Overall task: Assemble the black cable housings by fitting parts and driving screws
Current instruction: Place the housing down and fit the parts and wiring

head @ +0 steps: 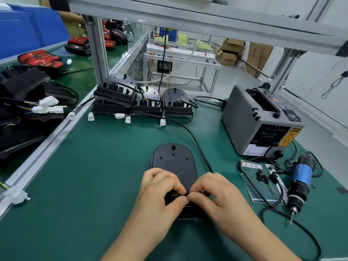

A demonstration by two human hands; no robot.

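Note:
A black cable housing (174,160) lies flat on the green mat in front of me, rounded end pointing away. My left hand (160,191) and my right hand (212,191) meet over its near end, fingertips pinching a small black part with thin wires at the housing's cable block. A black cable (194,138) runs from under my right hand toward the back. The near end of the housing is mostly hidden by my fingers. A blue electric screwdriver (299,182) lies at the right, tip toward me, beside a card carrying several small black screws (261,177).
Three more black housings (143,99) with white connectors are stacked at the back of the mat. A grey tape dispenser (261,119) stands at the right rear. An aluminium rail (56,129) borders the left, with more housings and red parts beyond it.

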